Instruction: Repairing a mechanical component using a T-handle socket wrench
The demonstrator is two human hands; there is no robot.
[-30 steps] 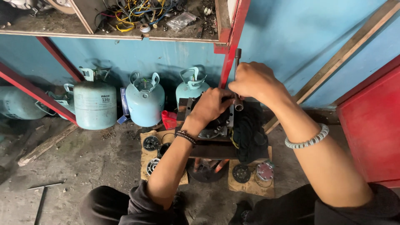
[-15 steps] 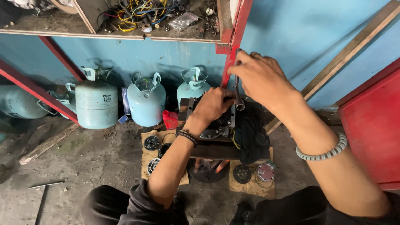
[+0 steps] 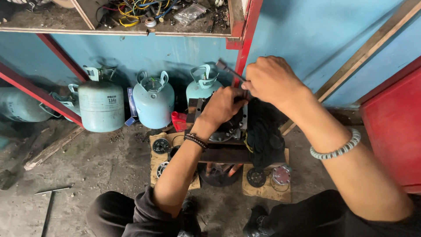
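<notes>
Metal, dark and greasy, made up the blocky compressor body [image 3: 223, 127] on the wooden stool [image 3: 228, 154]; I judged it heavy, stiff, slippery. My left hand [image 3: 224, 105] curled over its top; my right hand [image 3: 269, 81] pinched a thin steel wrench handle [image 3: 228, 70] above it.

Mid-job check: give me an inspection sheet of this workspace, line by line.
Surface: dirty concrete floor, cardboard pieces under parts.
Job's things: dark metal assembly on a low stand, black rag draped beside it.
Clutter: round discs, T-handle tool on floor.
Grippers: left hand on the assembly; right hand grips a metal tool handle.
Cables: tangled wires on shelf.
Surroundings: pale blue gas cylinders, blue wall.
</notes>
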